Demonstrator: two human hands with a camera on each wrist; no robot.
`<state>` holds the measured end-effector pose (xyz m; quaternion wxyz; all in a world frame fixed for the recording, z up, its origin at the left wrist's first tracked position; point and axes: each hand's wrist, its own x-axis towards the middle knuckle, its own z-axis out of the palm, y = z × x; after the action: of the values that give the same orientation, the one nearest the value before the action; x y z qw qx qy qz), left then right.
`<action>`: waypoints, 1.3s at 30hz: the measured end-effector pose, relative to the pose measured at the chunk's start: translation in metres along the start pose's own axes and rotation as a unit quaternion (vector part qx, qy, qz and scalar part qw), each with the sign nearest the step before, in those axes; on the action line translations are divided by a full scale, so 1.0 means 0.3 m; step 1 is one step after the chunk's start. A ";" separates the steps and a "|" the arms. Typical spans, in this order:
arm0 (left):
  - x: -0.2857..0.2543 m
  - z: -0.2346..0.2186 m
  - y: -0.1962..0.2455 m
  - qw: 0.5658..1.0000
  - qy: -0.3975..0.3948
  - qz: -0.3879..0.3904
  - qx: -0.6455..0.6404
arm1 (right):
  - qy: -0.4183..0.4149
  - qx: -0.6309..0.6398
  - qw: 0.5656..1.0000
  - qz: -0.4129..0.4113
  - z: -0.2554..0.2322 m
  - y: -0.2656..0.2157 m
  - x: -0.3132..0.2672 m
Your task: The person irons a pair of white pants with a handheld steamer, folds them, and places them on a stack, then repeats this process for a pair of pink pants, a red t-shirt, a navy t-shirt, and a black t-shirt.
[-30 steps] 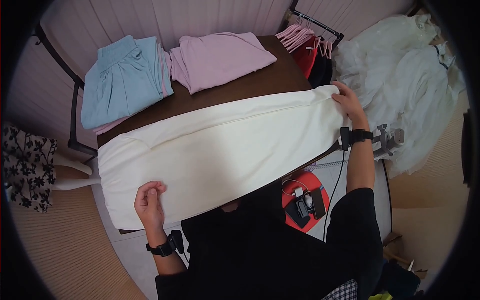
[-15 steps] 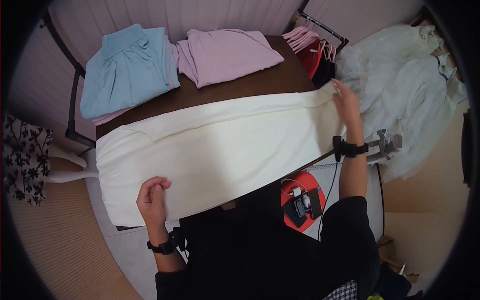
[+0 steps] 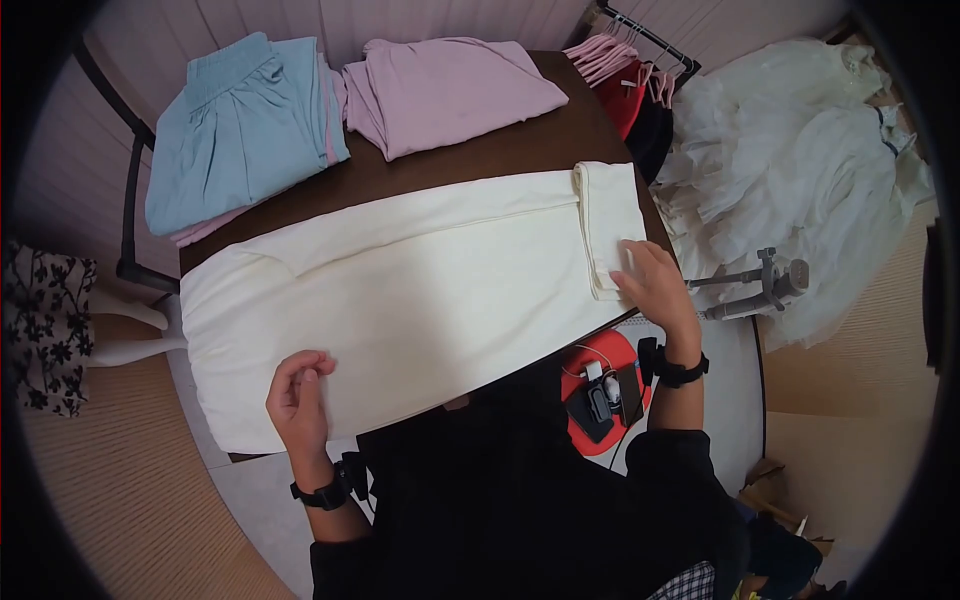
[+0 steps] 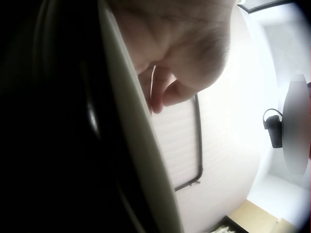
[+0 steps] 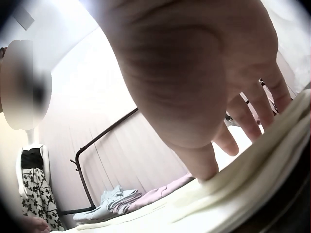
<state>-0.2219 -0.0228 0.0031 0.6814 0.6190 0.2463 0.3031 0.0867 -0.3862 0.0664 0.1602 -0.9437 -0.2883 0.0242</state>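
Observation:
A long white garment [image 3: 440, 290] lies flat across the dark table [image 3: 520, 150] in the head view, its right end folded over into a narrow band [image 3: 607, 225]. My right hand [image 3: 657, 288] is at the near corner of that band, fingers spread and relaxed; in the right wrist view the thumb of the hand [image 5: 194, 73] touches the white cloth [image 5: 243, 189]. Over the garment's near left part is my left hand [image 3: 300, 400], loosely curled with nothing in it. The left wrist view shows the hand [image 4: 180, 53] beside the pale cloth edge [image 4: 141, 136].
Folded blue [image 3: 240, 140] and pink clothes [image 3: 450, 95] lie along the table's back. White tulle dresses [image 3: 790, 180] and a grey metal fitting [image 3: 765, 285] are at the right. A red stool [image 3: 625, 350] bearing small devices stands near the front edge; a mannequin in a floral skirt [image 3: 50, 330] is left.
The garment's right end has been folded over to the left. My right hand has let go of the far corner and moved toward me. The left hand stays nearly still.

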 end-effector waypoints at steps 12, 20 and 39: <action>0.149 0.426 0.450 0.896 -0.366 0.077 0.240 | 0.197 0.249 0.948 -0.019 0.118 0.198 -0.058; 0.558 1.074 0.141 0.837 -0.392 0.189 0.331 | 0.168 0.557 0.806 0.105 0.129 0.295 0.086; 0.672 1.406 -0.004 0.800 -0.475 -0.183 0.317 | 0.194 0.607 0.760 0.129 0.122 0.297 0.067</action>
<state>0.2181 -0.1711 0.0573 0.5213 0.8105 0.0832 -0.2539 0.1464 -0.4343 0.0046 0.7472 -0.6619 -0.0520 0.0305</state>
